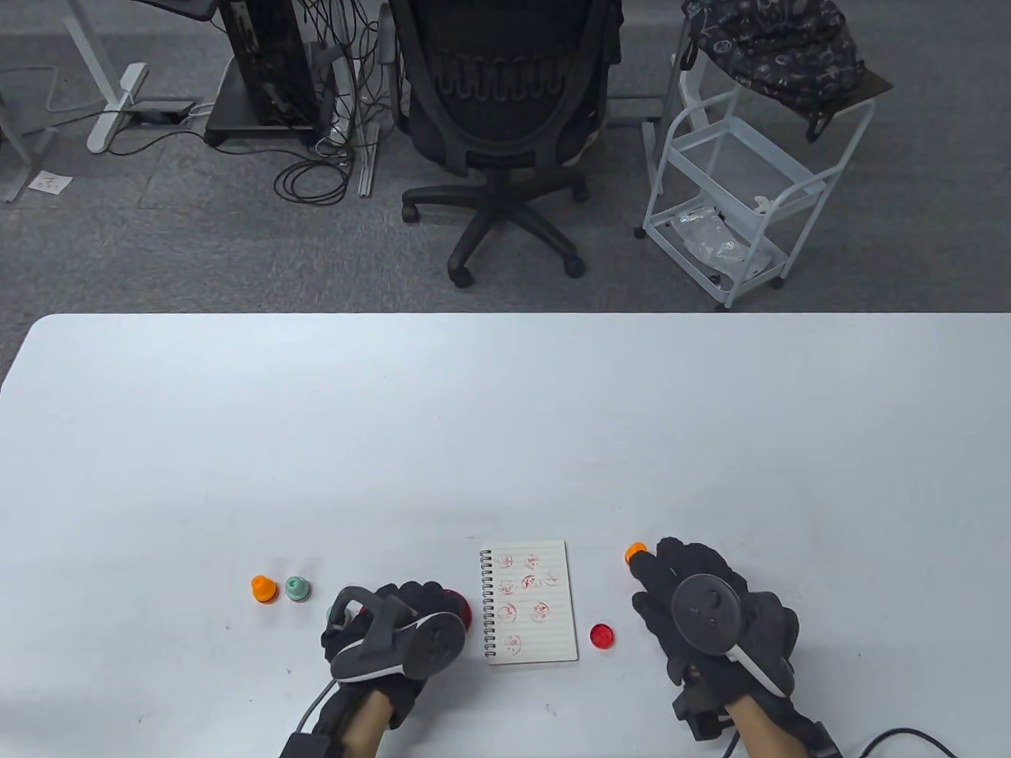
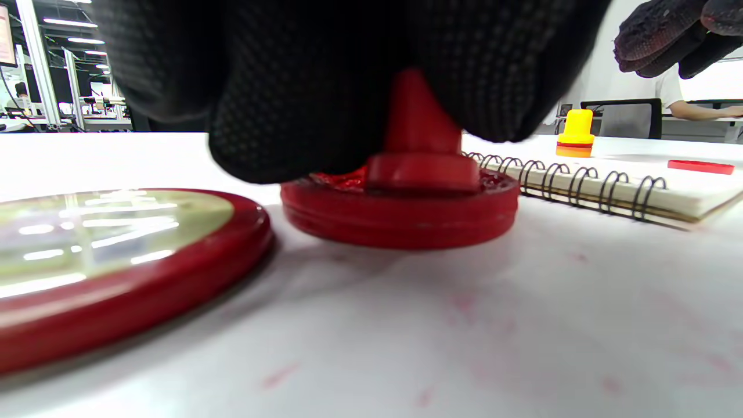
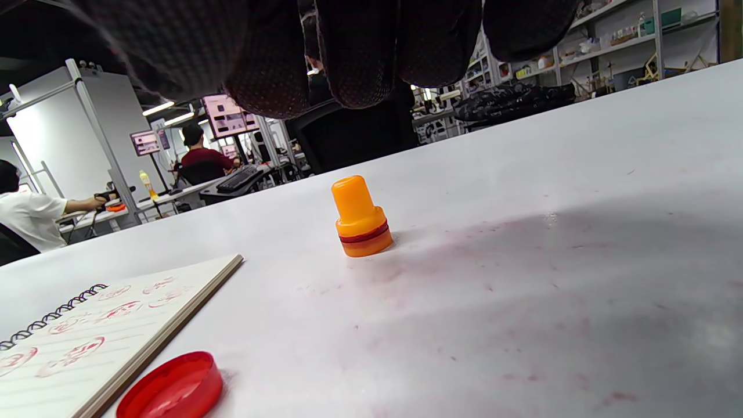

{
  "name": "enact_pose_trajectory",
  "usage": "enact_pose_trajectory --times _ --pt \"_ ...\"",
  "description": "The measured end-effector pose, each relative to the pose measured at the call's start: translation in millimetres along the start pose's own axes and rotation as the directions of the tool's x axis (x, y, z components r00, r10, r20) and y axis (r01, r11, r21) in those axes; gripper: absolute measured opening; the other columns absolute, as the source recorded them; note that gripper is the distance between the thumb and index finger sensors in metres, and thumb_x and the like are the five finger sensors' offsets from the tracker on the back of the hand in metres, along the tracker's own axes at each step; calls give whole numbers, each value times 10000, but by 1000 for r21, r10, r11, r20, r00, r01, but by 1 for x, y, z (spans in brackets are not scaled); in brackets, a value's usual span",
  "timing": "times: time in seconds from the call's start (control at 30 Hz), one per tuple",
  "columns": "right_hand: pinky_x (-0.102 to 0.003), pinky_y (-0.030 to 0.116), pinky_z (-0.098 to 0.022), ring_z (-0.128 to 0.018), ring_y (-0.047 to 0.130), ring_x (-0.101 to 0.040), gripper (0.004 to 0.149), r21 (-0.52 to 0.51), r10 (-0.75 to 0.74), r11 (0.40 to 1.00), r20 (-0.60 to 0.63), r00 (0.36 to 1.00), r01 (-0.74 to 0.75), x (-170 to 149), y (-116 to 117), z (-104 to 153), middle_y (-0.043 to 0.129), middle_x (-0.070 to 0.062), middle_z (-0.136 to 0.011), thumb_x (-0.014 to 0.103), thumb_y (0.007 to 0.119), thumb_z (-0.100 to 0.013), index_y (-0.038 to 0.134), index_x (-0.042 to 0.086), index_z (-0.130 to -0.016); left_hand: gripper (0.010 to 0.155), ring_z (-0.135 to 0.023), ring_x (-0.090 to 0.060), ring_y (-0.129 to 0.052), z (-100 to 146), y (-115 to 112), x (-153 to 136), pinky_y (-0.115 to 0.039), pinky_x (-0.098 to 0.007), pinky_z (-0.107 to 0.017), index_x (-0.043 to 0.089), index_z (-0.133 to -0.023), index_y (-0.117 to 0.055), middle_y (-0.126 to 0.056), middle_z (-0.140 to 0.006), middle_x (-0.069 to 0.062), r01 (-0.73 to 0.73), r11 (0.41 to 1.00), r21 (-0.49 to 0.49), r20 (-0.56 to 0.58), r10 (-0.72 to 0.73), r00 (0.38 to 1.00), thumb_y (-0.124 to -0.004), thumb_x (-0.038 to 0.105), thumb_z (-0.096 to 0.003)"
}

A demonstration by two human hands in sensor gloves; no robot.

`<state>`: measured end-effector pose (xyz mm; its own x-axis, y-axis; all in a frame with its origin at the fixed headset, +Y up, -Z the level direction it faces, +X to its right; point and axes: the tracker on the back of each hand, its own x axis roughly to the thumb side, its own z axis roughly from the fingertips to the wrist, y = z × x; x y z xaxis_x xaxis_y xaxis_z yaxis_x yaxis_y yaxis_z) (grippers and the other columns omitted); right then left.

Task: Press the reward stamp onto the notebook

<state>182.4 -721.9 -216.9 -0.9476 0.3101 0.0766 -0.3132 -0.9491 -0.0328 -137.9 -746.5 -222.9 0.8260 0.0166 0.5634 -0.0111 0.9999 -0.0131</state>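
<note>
while the knit-gloved left hand grips a red stamp on its round pad, the right hand lies flat.

Notebook centre — ink pad left, cap right.

Nothing here is readable to me. The red stamp marks on my notebook are too small and smeared to make out in the table view, and in the right wrist view they blur as well. The screens far behind the surface show only pinkish blotches.
</note>
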Motion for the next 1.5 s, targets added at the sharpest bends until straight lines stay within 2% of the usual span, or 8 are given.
enact_pose_trajectory --times 0.13,0.3,0.43,0.53,0.77,1.03,1.5 --pt "-572 578 -734 -1004 622 -369 545 7 5 1000 0 1000 -5 0 0 0 631 -16 -1080 470 755 -403 734 344 -933 429 -496 -299 -993 -2 0 3 -832 -503 -470 91 -787 -967 -1036 -691 -86 39 999 -2 10 -39 999 -895 281 -409" --pt "-572 580 -732 -1004 623 -370 542 17 9 1000 0 1000 -9 1 1 0 632 -17 -1080 470 753 -404 736 343 -931 429 -497 -303 -991 -2 0 0 -835 -502 -467 91 -782 -975 -1042 -687 -81 9 1000 1 -11 -9 1000 -893 280 -406" --pt "-573 580 -731 -1004 623 -370 544 18 9 1000 1 1000 -9 1 1 0 633 -18 -1080 470 752 -404 734 342 -933 440 -528 -298 -981 -2 -2 0 -833 -495 -472 86 -827 -937 -1017 -720 -75 38 999 7 -15 -38 999 -854 290 -446" --pt "-574 579 -731 -1005 623 -370 544 19 4 1000 -3 1000 -4 1 1 0 632 -18 -1080 470 752 -404 735 341 -933 446 -537 -299 -985 -1 -1 -3 -839 -488 -469 99 -851 -928 -1016 -735 -68 4 1000 14 -31 -3 1000 -842 303 -463" --pt "-574 579 -731 -1005 622 -371 544 22 -7 1000 -5 1000 7 0 1 0 633 -18 -1080 470 750 -405 735 339 -933 475 -501 -274 -1009 5 13 -2 -836 -488 -465 110 -881 -895 -984 -743 -91 -46 992 117 -20 49 999 -837 335 -467" --pt "-574 582 -729 -1003 624 -372 543 10 -8 1000 7 1000 8 1 -1 0 633 -20 -1079 469 750 -406 736 338 -932 485 -468 -249 -995 3 18 15 -829 -486 -463 115 -880 -884 -973 -713 -79 -50 985 162 48 43 998 -845 355 -461" --pt "-573 587 -725 -1000 627 -374 542 -8 6 1000 43 999 -5 3 -1 1 637 -22 -1076 471 747 -407 736 337 -932 502 -556 -297 -1006 -12 19 56 -831 -505 -489 116 -921 -866 -953 -828 -123 -83 982 172 184 51 982 -862 289 -450"
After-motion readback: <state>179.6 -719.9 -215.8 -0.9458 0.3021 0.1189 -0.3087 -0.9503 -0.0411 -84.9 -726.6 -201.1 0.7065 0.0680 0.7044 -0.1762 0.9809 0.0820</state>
